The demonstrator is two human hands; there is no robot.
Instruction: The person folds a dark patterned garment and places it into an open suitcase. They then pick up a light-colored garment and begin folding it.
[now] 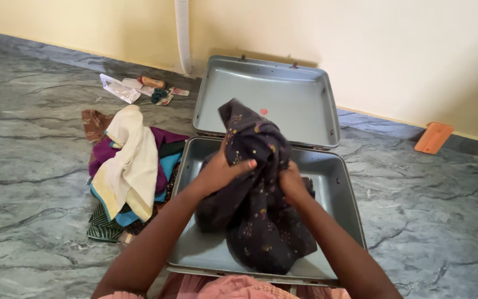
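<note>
An open grey metal suitcase (338, 182) lies on the floor in front of me, its lid (272, 99) tipped back against the wall. Both my hands grip a dark patterned cloth (261, 216) that is bunched up over the suitcase's lower half. My left hand (225, 169) clutches the cloth's upper left fold, thumb on top. On the right side, my right hand (293, 181) is buried in the fabric. The cloth's lower end rests inside the case.
A pile of folded clothes (131, 166), cream, purple, teal and green, lies on the marble floor left of the case. Small items and a clear packet (120, 88) sit near the wall by a white pipe (183, 33). An orange flat object (434, 138) lies at the right.
</note>
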